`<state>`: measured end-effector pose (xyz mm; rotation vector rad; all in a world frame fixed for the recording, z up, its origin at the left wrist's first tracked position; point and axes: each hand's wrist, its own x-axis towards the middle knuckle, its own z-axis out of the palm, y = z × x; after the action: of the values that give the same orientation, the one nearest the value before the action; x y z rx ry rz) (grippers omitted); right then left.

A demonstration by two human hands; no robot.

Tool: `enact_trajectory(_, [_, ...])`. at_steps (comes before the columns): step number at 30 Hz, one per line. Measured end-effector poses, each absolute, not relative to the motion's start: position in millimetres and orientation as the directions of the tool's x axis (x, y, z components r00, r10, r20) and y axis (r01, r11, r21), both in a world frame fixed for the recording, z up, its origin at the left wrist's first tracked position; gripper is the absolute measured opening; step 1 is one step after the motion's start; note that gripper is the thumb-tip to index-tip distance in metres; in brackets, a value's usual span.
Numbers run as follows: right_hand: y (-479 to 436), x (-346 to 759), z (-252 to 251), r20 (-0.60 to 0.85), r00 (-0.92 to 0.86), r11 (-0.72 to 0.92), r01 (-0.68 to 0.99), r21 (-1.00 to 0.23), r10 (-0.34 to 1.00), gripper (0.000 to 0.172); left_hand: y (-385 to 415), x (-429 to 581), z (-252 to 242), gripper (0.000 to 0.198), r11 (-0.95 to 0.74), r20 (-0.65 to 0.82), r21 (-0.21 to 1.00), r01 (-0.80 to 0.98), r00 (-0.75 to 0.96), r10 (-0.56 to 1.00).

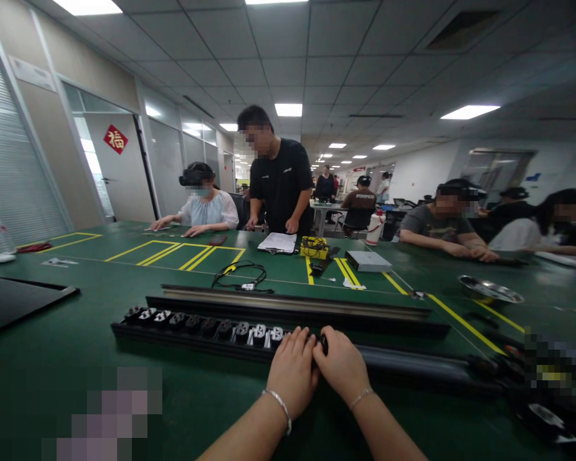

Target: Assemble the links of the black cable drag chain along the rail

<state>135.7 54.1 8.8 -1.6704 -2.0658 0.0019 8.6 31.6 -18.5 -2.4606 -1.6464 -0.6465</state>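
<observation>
Now, left hand (294, 366) on rail (187, 341)

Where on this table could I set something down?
Green tabletop looks bare between the black rail, the left forearm and the blurred lower-left patch; another gap separates the rail's left end from the dark panel. It's crowded around the left hand and right hand, and at near right, among the dark parts.

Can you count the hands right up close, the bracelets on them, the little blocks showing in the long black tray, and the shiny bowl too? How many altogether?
Hands: 2 (left hand, right hand)
Bracelets: 2
Little blocks showing: 10 (the hands may hide more)
Shiny bowl: 1
Total: 15
</observation>
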Motion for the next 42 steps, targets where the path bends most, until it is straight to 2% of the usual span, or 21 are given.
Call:
enact_trajectory(12, [54.0, 138.5, 6.6, 0.378, -0.145, 0.264, 0.921, -0.286, 0.914, 0.013, 28.3, 8.9, -11.8, 0.049, -0.414, 0.388, 0.213, 0.885, 0.312, 0.867])
enact_trajectory(25, [53.2, 138.0, 8.3, 0.369, -0.144, 0.262, 0.919, -0.294, 0.918, 0.014, 27.3, 9.0, -9.6, 0.049, -0.399, 0.375, 0.148, 0.905, 0.322, 0.869])
enact_trajectory(32, [53.9, 138.1, 7.4, 0.364, -0.144, 0.257, 0.923, -0.286, 0.92, 0.016, 28.0, 8.7, -11.3, 0.05, -0.421, 0.377, 0.204, 0.884, 0.326, 0.867])
enact_trajectory(42, [53.1, 138.4, 8.5, 0.353, -0.144, 0.256, 0.92, -0.295, 0.924, 0.015, 27.0, 9.7, -9.0, 0.049, -0.407, 0.381, 0.201, 0.891, 0.312, 0.87])
